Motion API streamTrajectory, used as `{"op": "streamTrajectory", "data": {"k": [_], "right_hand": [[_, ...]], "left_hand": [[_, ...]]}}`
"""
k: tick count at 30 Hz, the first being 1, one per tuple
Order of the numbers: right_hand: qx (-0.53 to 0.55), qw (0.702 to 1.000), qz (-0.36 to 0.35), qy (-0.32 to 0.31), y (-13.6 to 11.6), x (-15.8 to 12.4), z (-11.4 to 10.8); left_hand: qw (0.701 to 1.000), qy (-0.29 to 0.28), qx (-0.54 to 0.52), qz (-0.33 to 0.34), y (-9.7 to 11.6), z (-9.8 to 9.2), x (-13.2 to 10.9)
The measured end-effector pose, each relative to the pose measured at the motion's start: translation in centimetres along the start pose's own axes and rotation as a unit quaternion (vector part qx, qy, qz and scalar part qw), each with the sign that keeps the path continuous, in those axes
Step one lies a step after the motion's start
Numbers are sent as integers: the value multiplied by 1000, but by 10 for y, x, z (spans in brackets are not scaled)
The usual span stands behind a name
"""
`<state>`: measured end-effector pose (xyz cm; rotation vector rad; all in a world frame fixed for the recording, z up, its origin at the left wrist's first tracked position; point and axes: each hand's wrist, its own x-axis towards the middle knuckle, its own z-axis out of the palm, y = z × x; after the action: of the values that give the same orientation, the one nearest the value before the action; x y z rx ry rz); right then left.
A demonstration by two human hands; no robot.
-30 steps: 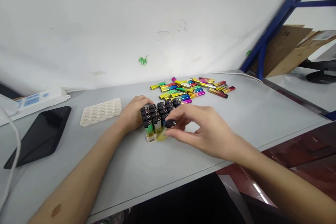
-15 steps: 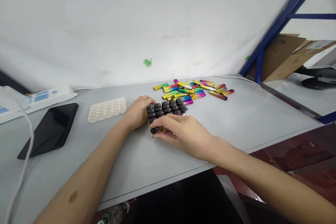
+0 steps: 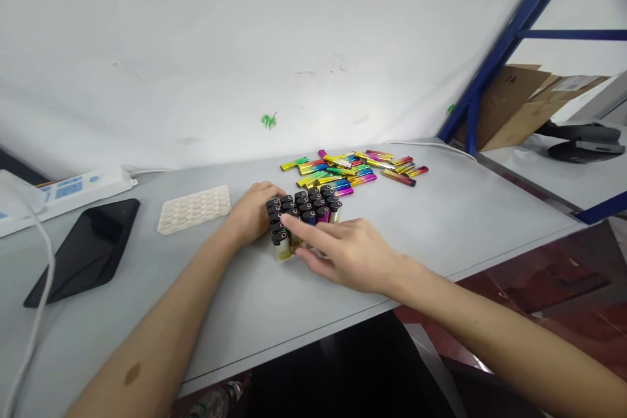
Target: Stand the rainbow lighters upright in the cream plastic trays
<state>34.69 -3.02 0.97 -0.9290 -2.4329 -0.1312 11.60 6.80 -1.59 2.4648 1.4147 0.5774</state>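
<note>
Several black-topped lighters (image 3: 307,206) stand upright in tight rows on the grey table, with yellowish, blue and purple bodies showing at the front. Around their far left side curls my left hand (image 3: 255,210); its fingertips are hidden behind the lighters. My right hand (image 3: 350,251) is at the front right of the block, index finger stretched over the tops and thumb apart below it. I see nothing held between that finger and thumb. A front corner lighter (image 3: 282,248) stands just left of the right hand's fingertips.
Shiny multicoloured sleeves (image 3: 337,173) lie in a loose pile behind the lighters. Left are a cream honeycomb-patterned tray (image 3: 194,209), a black phone (image 3: 85,251), a white power strip (image 3: 83,189) and a cable (image 3: 42,320). A blue frame (image 3: 494,59) and cardboard boxes (image 3: 519,108) stand right.
My right hand's index finger and thumb have come off the front corner lighter and moved apart, so its yellowish body now shows. My left hand stays beside the block. The view has shifted slightly.
</note>
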Motion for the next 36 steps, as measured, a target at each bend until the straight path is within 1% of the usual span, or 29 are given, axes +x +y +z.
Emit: {"op": "streamTrajectory", "data": {"k": [2, 4, 6, 9, 11, 13, 15, 17, 21, 24, 25, 27, 29, 30, 31, 32, 33, 35, 36], "right_hand": [[10, 999, 52, 10, 18, -6, -5], [-12, 989, 144, 20, 48, -14, -12], [-57, 968, 245, 25, 85, -25, -20], [-109, 926, 361, 30, 139, -46, -29], [-159, 899, 409, -7, 166, -62, -31], [-184, 884, 426, -51, 182, -75, -32], [-172, 882, 434, -59, 190, -83, -32], [-136, 886, 441, -46, 192, -87, -32], [-96, 883, 459, -29, 195, -90, -31], [-79, 886, 456, -23, 197, -91, -31], [-68, 888, 454, -11, 196, -91, -31], [-23, 891, 452, 32, 194, -90, -33], [68, 886, 448, 92, 190, -85, -36], [130, 877, 443, 129, 187, -81, -38], [201, 861, 436, 165, 184, -75, -40], [271, 838, 429, 202, 181, -69, -43], [339, 807, 423, 233, 178, -61, -45], [438, 749, 423, 262, 173, -44, -47], [464, 730, 424, 267, 171, -35, -46]], "left_hand": [[1000, -3, 1, -8, 0, 0, 1], [1000, -9, 5, -17, 0, -1, 1], [1000, -15, 9, -24, 1, -1, 1], [999, -16, 15, -30, 2, -3, 1], [999, -17, 15, -29, 2, -3, 1], [999, -19, 18, -27, 1, -4, 1], [999, -19, 23, -28, -1, -3, 1], [999, -14, 24, -25, -4, 0, 1], [1000, 9, 15, -9, -13, 5, 0], [1000, 13, 18, -4, -17, 7, 1], [1000, 12, 19, -5, -17, 8, 1], [1000, 11, 20, -4, -17, 7, 1], [1000, 10, 16, 0, -17, 7, 1], [1000, 10, 15, 0, -17, 7, 1], [1000, 9, 15, 1, -17, 7, 1], [1000, 9, 15, 0, -17, 7, 1], [1000, 8, 17, -2, -17, 7, 0], [1000, 6, 21, -3, -17, 6, 0], [1000, 6, 23, -2, -16, 6, 0]]}}
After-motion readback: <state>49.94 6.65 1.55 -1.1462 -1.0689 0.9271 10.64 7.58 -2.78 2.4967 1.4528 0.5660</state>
